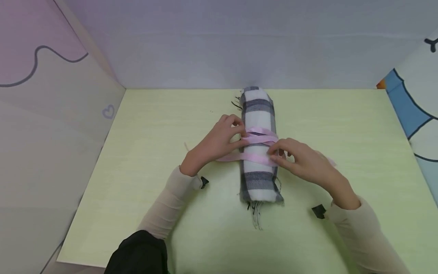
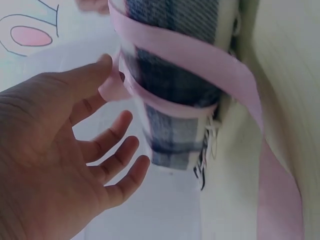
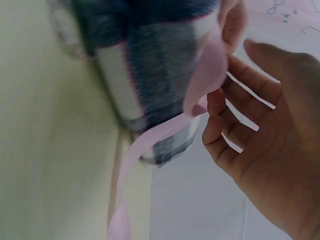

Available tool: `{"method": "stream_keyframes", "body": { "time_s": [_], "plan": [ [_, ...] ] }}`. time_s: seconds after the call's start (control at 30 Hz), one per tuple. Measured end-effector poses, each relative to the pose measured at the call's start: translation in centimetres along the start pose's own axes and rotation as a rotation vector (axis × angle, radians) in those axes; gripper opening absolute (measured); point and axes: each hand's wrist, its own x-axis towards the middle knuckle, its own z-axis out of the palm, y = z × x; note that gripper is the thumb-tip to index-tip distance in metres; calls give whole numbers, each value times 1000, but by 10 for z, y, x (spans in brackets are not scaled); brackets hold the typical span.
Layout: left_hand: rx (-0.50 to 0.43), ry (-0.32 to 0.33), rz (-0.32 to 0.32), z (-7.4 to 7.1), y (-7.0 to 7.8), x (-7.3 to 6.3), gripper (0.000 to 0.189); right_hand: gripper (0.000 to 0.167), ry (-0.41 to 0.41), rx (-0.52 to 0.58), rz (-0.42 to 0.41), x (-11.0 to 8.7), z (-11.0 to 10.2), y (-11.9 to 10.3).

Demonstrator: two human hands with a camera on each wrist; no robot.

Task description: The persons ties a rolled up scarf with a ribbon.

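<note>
Soft light, table [image 1: 161,118] faintly shadowed, cloth [image 3: 160,65] blurred in right wrist view

Left sleeve [image 1: 168,207]: beige, close-fitting, long, creased across the forearm; plain surface.
Left cuff [image 1: 187,179]: same beige, ends at the wrist.
Left cuff piece [image 1: 204,182]: small, black, angular, set at the right side of the cuff.
Black covering [image 1: 138,253]: rounded outline, overlaps the near end of the left sleeve; material cannot be told.
Right sleeve [image 1: 371,238]: beige, long, lightly creased, running out of the near right of the head view.
Right cuff piece [image 1: 319,211]: small, black, four-cornered, at the left side of the cuff.
Hands: left hand [image 1: 222,137] and right hand [image 1: 304,160] bare beyond the cuffs.
</note>
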Motion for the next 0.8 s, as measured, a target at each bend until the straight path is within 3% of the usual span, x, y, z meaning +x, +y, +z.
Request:
{"method": "stream_keyframes", "body": {
  "time_s": [0.2, 0.4, 0.5, 0.6, 0.8],
  "plan": [
    [-24, -70, -45, -7, -15, -8, 24, 24, -50, -81, 0, -15, 6, 13],
    [16, -29, -76, -16, -34, -17, 29, 31, 56, -61, -135, -23, 2, 34],
    [20, -3, -108, -18, -45, -21, 25, 37, 125, -59, -134, -30, -6, 43],
    [24, 27, -133, -21, -54, -24, 20, 38, 189, -26, -81, -37, -14, 50],
    [-90, 59, -194, -27, -69, -34, 14, 22, 253, 129, 209, -49, -27, 62]
  ]
}}
